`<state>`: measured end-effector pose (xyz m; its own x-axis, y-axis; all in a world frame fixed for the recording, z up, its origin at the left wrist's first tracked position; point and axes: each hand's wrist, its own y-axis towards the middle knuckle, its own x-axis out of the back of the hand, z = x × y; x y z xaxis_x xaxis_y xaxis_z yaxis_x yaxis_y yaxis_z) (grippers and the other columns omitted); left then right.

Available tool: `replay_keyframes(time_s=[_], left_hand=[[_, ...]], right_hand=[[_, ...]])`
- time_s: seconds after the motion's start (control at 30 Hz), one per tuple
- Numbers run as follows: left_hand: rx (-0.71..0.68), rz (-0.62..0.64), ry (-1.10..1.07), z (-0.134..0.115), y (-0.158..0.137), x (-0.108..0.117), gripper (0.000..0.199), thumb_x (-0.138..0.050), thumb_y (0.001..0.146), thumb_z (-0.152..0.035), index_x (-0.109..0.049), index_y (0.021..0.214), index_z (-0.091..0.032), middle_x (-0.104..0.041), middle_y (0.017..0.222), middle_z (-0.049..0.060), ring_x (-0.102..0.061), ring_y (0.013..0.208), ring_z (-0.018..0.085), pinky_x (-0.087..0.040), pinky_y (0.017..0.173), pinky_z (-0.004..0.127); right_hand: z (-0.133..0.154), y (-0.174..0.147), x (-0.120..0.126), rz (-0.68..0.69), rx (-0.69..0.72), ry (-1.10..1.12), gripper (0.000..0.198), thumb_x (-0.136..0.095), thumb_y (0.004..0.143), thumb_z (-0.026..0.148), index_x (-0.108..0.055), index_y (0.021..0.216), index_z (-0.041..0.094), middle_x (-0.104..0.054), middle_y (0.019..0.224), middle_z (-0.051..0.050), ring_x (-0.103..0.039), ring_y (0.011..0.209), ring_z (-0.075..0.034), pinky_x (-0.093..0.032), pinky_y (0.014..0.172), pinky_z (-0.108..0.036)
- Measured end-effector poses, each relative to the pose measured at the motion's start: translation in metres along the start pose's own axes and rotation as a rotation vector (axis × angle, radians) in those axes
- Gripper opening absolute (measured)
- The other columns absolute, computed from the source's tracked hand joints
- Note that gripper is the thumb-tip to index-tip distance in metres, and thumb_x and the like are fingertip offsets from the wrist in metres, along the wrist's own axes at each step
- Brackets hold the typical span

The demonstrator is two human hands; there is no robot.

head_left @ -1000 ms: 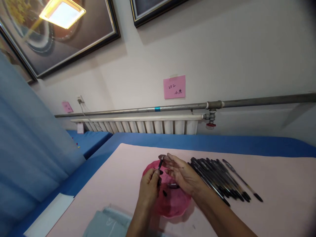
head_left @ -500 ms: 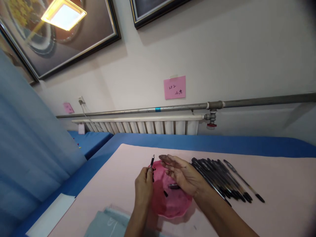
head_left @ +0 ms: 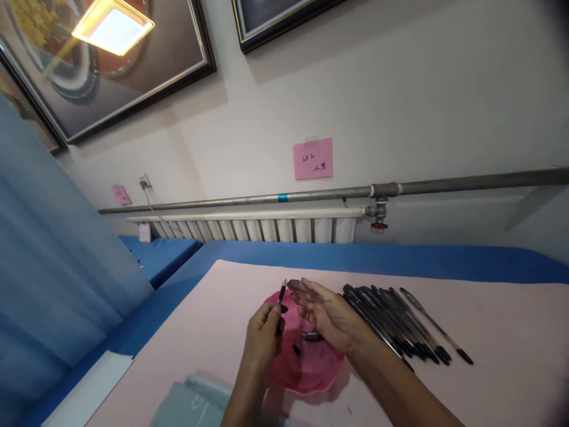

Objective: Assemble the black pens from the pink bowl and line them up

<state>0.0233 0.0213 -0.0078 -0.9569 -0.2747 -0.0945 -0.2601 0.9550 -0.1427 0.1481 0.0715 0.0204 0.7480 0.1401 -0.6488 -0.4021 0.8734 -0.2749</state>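
My left hand [head_left: 265, 330] is closed round a pen [head_left: 282, 290], its dark grip and pale tip pointing up out of the fist. Facing it, my right hand [head_left: 326, 311] has its fingers stretched out, with dark smudges on the fingertips and nothing held. Both hands are over a pink dish [head_left: 306, 376] with a wavy rim. Inside the dish lie a dark cap-like piece [head_left: 312, 336] and a small black piece [head_left: 297, 350]. Right of my right hand, several black pens [head_left: 391, 320] lie side by side, with a single pen [head_left: 438, 325] slightly apart.
Pink paper [head_left: 213, 320] covers the blue table [head_left: 249, 250]. A grey-green cloth [head_left: 191, 400] lies at the front, and a white sheet [head_left: 89, 388] at the left by a blue curtain [head_left: 57, 249]. Behind run a radiator [head_left: 284, 228] and a metal pipe [head_left: 329, 194].
My left hand has turned and moved slightly right, bringing the pen tip closer to my right fingertips. My right hand stays nearly in place.
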Motion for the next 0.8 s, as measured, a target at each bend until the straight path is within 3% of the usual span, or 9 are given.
replay_keyframes(time_s=[0.1, 0.23, 0.3, 0.47, 0.63, 0.8], left_hand=[[0.064, 0.092, -0.023, 0.0018, -0.0004, -0.0016, 0.037, -0.060, 0.067, -0.054, -0.048, 0.070, -0.019, -0.035, 0.046, -0.010, -0.022, 0.034, 0.002, -0.010, 0.036, 0.018], [0.033, -0.034, -0.025, 0.0030, 0.0031, 0.0039, 0.038, -0.060, 0.067, -0.054, -0.047, 0.069, -0.019, -0.036, 0.047, -0.010, -0.023, 0.034, 0.002, -0.010, 0.036, 0.018], [0.035, -0.038, -0.050, 0.0015, 0.0032, 0.0052, 0.038, -0.061, 0.066, -0.054, -0.046, 0.070, -0.019, -0.037, 0.049, -0.010, -0.023, 0.034, 0.002, -0.009, 0.037, 0.018], [0.105, 0.116, -0.039, -0.0009, 0.0001, -0.0003, 0.040, -0.062, 0.065, -0.056, -0.048, 0.072, -0.019, -0.034, 0.046, -0.011, -0.021, 0.033, 0.001, -0.007, 0.037, 0.018], [0.062, -0.010, -0.077, 0.0008, 0.0039, 0.0053, 0.041, -0.062, 0.066, -0.056, -0.046, 0.072, -0.018, -0.036, 0.050, -0.010, -0.022, 0.035, 0.001, -0.009, 0.037, 0.017], [0.105, 0.118, -0.072, -0.0016, 0.0007, 0.0030, 0.042, -0.062, 0.066, -0.056, -0.049, 0.076, -0.018, -0.038, 0.050, -0.010, -0.020, 0.034, 0.001, -0.008, 0.036, 0.017]], right_hand=[[-0.0009, -0.0002, -0.0025, 0.004, -0.034, -0.005, 0.019, -0.060, 0.082, 0.034, -0.067, 0.085, 0.016, -0.070, 0.087, -0.008, -0.063, 0.077, -0.015, -0.046, 0.061, -0.022], [-0.0005, -0.0003, -0.0050, -0.047, -0.040, -0.012, 0.024, -0.057, 0.084, 0.035, -0.067, 0.089, 0.015, -0.070, 0.096, -0.009, -0.063, 0.085, -0.016, -0.047, 0.063, -0.021], [-0.0008, -0.0001, -0.0053, -0.074, -0.034, -0.016, 0.022, -0.057, 0.084, 0.034, -0.067, 0.089, 0.015, -0.070, 0.095, -0.009, -0.063, 0.085, -0.015, -0.046, 0.064, -0.021], [-0.0039, 0.0008, -0.0044, -0.043, -0.051, -0.036, 0.024, -0.058, 0.082, 0.037, -0.068, 0.087, 0.016, -0.070, 0.080, -0.007, -0.062, 0.070, -0.015, -0.044, 0.058, -0.023], [-0.0049, 0.0017, -0.0021, -0.020, -0.012, -0.069, 0.024, -0.062, 0.078, 0.039, -0.068, 0.084, 0.017, -0.070, 0.088, -0.010, -0.062, 0.080, -0.018, -0.044, 0.063, -0.025], [-0.0049, 0.0016, -0.0031, -0.060, -0.037, -0.019, 0.019, -0.057, 0.083, 0.034, -0.067, 0.084, 0.017, -0.070, 0.085, -0.008, -0.062, 0.077, -0.015, -0.043, 0.061, -0.022]])
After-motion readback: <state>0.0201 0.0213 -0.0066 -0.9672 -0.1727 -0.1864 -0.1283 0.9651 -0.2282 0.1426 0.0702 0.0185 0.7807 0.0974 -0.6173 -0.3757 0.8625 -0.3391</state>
